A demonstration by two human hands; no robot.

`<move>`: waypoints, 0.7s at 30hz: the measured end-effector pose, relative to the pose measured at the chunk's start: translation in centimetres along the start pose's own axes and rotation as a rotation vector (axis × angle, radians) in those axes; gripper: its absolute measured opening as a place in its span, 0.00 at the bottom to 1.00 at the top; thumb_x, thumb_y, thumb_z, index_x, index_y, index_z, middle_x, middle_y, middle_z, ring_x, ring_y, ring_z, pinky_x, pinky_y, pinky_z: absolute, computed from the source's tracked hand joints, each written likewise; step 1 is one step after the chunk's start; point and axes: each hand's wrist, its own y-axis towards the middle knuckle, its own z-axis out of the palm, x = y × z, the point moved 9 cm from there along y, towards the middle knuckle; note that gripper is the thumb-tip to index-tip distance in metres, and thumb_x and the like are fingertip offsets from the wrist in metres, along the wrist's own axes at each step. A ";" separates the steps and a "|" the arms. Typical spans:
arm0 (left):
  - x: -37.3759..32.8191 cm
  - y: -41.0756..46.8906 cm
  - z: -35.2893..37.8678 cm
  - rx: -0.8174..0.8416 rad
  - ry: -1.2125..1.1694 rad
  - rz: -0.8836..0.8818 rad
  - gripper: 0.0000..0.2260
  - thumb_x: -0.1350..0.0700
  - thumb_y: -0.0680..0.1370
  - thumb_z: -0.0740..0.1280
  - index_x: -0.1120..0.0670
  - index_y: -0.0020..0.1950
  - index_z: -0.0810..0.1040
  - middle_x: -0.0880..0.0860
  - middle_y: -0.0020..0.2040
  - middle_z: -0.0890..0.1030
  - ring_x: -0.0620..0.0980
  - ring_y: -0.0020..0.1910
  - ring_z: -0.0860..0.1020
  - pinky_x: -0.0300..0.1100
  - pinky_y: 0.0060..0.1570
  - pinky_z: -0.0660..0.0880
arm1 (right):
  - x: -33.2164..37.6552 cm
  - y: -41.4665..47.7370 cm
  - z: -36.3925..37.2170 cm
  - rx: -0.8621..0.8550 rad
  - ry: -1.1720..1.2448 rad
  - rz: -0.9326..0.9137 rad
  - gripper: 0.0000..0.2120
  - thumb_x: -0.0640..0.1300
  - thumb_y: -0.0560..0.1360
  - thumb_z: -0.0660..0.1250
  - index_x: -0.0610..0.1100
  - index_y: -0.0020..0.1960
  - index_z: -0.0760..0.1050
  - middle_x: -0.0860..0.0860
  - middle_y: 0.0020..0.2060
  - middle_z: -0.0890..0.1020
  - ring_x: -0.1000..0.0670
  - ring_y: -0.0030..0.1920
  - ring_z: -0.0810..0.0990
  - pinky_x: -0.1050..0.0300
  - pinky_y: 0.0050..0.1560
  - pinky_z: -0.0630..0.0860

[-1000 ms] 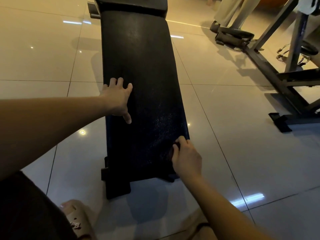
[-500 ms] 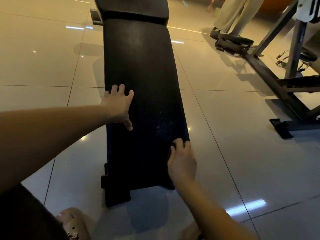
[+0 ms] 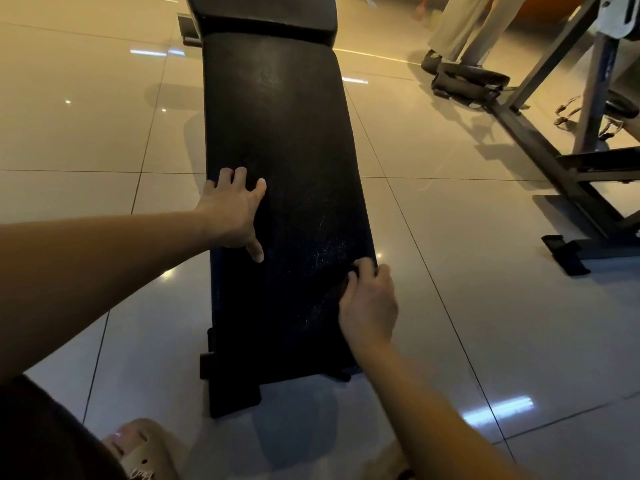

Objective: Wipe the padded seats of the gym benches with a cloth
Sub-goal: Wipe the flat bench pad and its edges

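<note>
Both hands: L point(image 3: 233, 211) on pad point(image 3: 277, 116), R point(image 3: 369, 306) grips cloth point(image 3: 355, 266)

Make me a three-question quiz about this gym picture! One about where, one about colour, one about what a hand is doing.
1. Where does the left hand rest? A) on the bench pad B) on the floor C) on a shoe
2. What colour is the pad? A) red B) black C) white
3. How are its fingers? A) in a fist B) round a bottle C) spread flat
Answers: 1A, its palm lies on the pad's left side; 2B, the padding is black; 3C, the fingers splay flat.
</note>
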 end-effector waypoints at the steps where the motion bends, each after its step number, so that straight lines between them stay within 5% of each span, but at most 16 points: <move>1: -0.1 0.0 -0.1 0.001 0.002 -0.001 0.64 0.30 0.59 0.79 0.51 0.83 0.47 0.61 0.79 0.52 0.65 0.78 0.53 0.61 0.74 0.62 | 1.9 -1.5 0.5 0.030 0.036 -0.071 0.09 0.48 0.83 0.61 0.49 0.62 0.73 0.48 0.52 0.74 0.49 0.46 0.74 0.57 0.39 0.73; 5: -0.2 0.0 -0.1 0.028 0.006 -0.025 0.64 0.31 0.59 0.80 0.50 0.83 0.47 0.60 0.80 0.51 0.65 0.78 0.53 0.61 0.74 0.62 | 7.7 -5.0 2.3 0.305 0.139 -0.533 0.10 0.49 0.83 0.61 0.50 0.63 0.74 0.51 0.50 0.72 0.51 0.44 0.73 0.53 0.40 0.76; 10: -0.1 -0.1 -0.2 0.034 -0.008 -0.003 0.64 0.31 0.59 0.80 0.51 0.83 0.47 0.61 0.79 0.52 0.65 0.78 0.54 0.61 0.74 0.62 | 2.4 3.2 -0.5 0.254 0.536 -0.071 0.20 0.46 0.81 0.68 0.52 0.71 0.71 0.51 0.60 0.78 0.51 0.59 0.77 0.53 0.61 0.78; 12: -0.1 0.0 -0.2 0.037 -0.002 -0.001 0.64 0.31 0.59 0.80 0.51 0.83 0.47 0.61 0.79 0.52 0.65 0.78 0.54 0.60 0.74 0.62 | 0.9 5.0 -0.4 0.291 0.516 0.008 0.28 0.46 0.79 0.71 0.53 0.75 0.66 0.51 0.64 0.76 0.50 0.64 0.75 0.50 0.65 0.76; 14: -0.2 0.0 -0.3 0.035 -0.001 0.002 0.64 0.31 0.59 0.80 0.51 0.83 0.47 0.61 0.79 0.52 0.65 0.77 0.54 0.61 0.74 0.62 | -0.2 5.5 -1.6 0.190 0.362 0.039 0.30 0.48 0.75 0.75 0.52 0.73 0.65 0.51 0.63 0.73 0.49 0.62 0.75 0.49 0.63 0.77; 17: -0.1 0.0 -0.3 0.042 -0.007 0.017 0.64 0.31 0.59 0.80 0.51 0.83 0.47 0.61 0.79 0.52 0.65 0.78 0.54 0.61 0.74 0.62 | 0.6 3.8 -4.1 -0.032 0.195 -0.054 0.19 0.45 0.73 0.76 0.47 0.60 0.71 0.50 0.55 0.73 0.50 0.51 0.76 0.49 0.52 0.81; 19: -0.1 0.0 -0.2 0.037 -0.005 0.013 0.64 0.31 0.59 0.80 0.51 0.83 0.46 0.61 0.79 0.52 0.65 0.78 0.54 0.61 0.74 0.62 | 2.2 2.2 -4.1 -0.042 0.188 -0.154 0.11 0.46 0.76 0.72 0.47 0.56 0.74 0.50 0.51 0.75 0.51 0.48 0.76 0.49 0.47 0.81; 21: -0.1 0.0 -0.2 0.034 0.001 0.007 0.64 0.30 0.59 0.79 0.51 0.83 0.46 0.61 0.79 0.52 0.65 0.78 0.54 0.60 0.74 0.62 | 3.3 1.1 -2.9 0.037 0.118 -0.146 0.16 0.55 0.79 0.67 0.46 0.60 0.76 0.49 0.54 0.77 0.49 0.51 0.77 0.49 0.51 0.81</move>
